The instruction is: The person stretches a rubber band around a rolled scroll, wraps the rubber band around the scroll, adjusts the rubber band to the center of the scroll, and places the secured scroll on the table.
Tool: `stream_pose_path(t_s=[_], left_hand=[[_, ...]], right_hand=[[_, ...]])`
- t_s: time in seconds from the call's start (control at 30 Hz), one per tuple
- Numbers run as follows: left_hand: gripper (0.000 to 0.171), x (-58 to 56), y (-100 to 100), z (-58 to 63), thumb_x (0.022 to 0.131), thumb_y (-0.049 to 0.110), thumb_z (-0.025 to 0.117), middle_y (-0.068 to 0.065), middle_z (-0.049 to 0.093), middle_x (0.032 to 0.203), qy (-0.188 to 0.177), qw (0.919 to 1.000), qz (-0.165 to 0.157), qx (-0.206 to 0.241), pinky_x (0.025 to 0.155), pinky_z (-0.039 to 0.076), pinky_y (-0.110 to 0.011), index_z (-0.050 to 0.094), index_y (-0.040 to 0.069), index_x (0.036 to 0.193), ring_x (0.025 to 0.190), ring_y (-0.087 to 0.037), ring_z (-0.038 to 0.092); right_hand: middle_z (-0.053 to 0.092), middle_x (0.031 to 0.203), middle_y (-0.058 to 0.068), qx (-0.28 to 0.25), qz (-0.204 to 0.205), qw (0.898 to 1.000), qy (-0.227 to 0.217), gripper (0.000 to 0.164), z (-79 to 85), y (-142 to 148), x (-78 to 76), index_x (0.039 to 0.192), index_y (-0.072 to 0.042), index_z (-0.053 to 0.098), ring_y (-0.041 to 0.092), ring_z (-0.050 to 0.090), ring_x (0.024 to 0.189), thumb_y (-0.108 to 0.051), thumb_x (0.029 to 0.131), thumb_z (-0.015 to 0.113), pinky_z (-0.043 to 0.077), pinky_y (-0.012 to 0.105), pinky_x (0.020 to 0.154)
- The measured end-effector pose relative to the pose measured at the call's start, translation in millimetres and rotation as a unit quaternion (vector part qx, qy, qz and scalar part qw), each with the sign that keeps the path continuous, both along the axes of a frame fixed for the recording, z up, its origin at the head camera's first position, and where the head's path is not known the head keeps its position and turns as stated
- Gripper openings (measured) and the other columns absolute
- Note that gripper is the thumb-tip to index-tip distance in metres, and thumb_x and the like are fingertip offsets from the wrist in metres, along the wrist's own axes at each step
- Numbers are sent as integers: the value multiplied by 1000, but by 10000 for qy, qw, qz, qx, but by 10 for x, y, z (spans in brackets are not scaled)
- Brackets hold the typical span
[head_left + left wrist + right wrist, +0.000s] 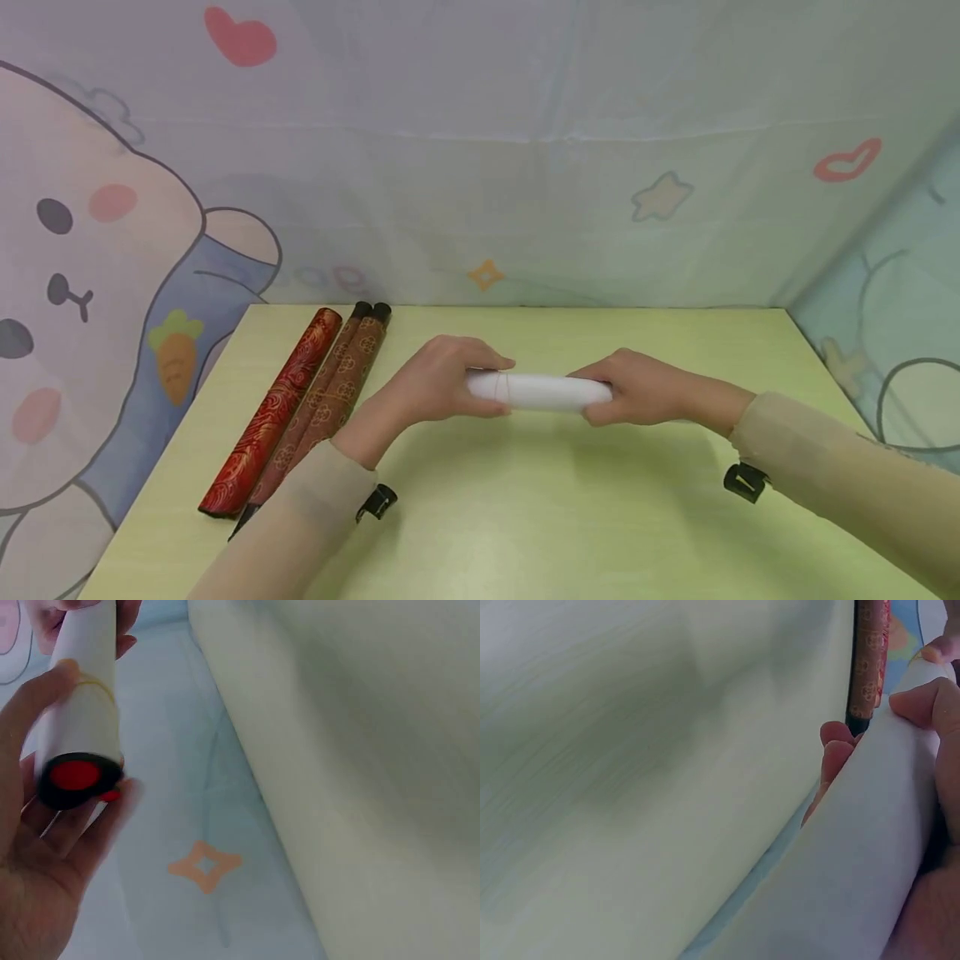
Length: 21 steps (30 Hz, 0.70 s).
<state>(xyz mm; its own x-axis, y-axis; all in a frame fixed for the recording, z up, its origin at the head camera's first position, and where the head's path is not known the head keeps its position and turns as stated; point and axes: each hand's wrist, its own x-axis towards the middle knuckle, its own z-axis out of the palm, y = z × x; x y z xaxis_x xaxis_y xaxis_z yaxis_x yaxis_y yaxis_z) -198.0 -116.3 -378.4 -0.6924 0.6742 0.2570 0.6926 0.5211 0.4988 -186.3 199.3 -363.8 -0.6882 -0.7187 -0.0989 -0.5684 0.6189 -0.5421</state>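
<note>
A white roll (546,392), perhaps paper, is held level above the table between both hands. My left hand (444,379) grips its left end, thumb on one side and fingers on the other. In the left wrist view a thin yellow band (96,684) circles the roll near that end, whose face shows a black ring with a red centre (75,776). My right hand (643,387) grips the opposite end. The right wrist view has its thumb (922,703) over the white surface and fingertips (835,754) at the far side; part of the hand is hidden.
On the table's left lie a red patterned roll (273,408) and two brown flower-patterned rolls (330,392) with black ends, side by side and slanted. The pale yellow-green table (525,517) meets a printed cloth backdrop (465,167) at its back edge.
</note>
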Motion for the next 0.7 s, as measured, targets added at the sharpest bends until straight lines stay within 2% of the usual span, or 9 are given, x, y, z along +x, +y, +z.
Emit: stream_pose_path(t_s=[0.07, 0.13, 0.2, 0.3, 0.43, 0.47, 0.53, 0.63, 0.7], left_hand=[[52, -19, 9, 43, 81, 37, 95, 2, 79, 119, -298, 9995, -7, -95, 83, 58, -30, 81, 17, 126, 101, -13, 72], [53, -32, 11, 89, 80, 38, 96, 4, 79, 119, -531, 9984, 116, -133, 88, 60, -31, 81, 17, 126, 105, -13, 72], [54, -38, 0, 136, 78, 41, 97, 6, 78, 120, -565, 9976, 328, -211, 92, 59, -35, 81, 20, 125, 109, -15, 72], [58, -16, 3, 198, 77, 44, 97, 8, 75, 126, -193, 9969, 524, -552, 95, 58, -40, 78, 23, 128, 116, -18, 70], [67, 60, 33, 186, 77, 47, 97, 1, 72, 131, 826, 9899, 400, -1085, 94, 58, -43, 74, 21, 134, 119, -23, 69], [68, 81, 40, 165, 77, 46, 97, 0, 72, 131, 1146, 9856, 370, -1189, 96, 58, -44, 74, 19, 135, 119, -24, 69], [68, 122, 52, 116, 77, 44, 98, -2, 73, 129, 1876, 9714, 378, -1406, 103, 57, -46, 73, 17, 135, 120, -26, 69], [65, 156, 80, 33, 77, 40, 99, -3, 75, 124, 2927, 9403, 465, -1671, 110, 53, -49, 73, 15, 131, 120, -26, 70], [61, 172, 113, -7, 78, 38, 98, -4, 77, 120, 3483, 9188, 524, -1782, 110, 53, -50, 73, 13, 128, 117, -25, 71]], right_hand=[[76, 104, -6, 36, -3, 10000, 61, 40, -4, -8, 1, 129, -13, 77, 6, 57, 69, -13, 91, 66, 50, 30, 67], [74, 97, -8, 127, 28, 9999, 108, 38, -12, -15, 2, 126, -16, 78, 4, 54, 66, -12, 90, 66, 48, 28, 65], [73, 96, -9, 151, 73, 9998, 111, 38, -24, -20, 4, 125, -17, 78, 4, 53, 65, -11, 90, 66, 48, 28, 65], [74, 97, -9, 138, 34, 9998, 145, 36, -38, -8, 3, 124, -17, 78, 4, 55, 68, -12, 90, 67, 49, 28, 67], [77, 105, -5, -48, -182, 9996, 220, 36, -29, 10, -26, 127, -14, 77, 7, 60, 73, -14, 92, 70, 52, 31, 70], [77, 105, -4, -71, -212, 9995, 228, 36, -18, 11, -35, 127, -14, 77, 8, 60, 73, -14, 91, 70, 52, 32, 70], [77, 106, -4, -97, -259, 9994, 190, 36, -9, 13, -57, 127, -14, 77, 9, 61, 75, -15, 92, 71, 52, 32, 71], [77, 108, -3, -100, -288, 9995, 59, 36, 1, 19, -82, 128, -13, 77, 11, 61, 77, -17, 93, 72, 52, 33, 72], [76, 112, -2, -110, -295, 9995, -85, 36, -4, 29, -93, 129, -13, 76, 12, 62, 80, -18, 93, 73, 53, 34, 74]])
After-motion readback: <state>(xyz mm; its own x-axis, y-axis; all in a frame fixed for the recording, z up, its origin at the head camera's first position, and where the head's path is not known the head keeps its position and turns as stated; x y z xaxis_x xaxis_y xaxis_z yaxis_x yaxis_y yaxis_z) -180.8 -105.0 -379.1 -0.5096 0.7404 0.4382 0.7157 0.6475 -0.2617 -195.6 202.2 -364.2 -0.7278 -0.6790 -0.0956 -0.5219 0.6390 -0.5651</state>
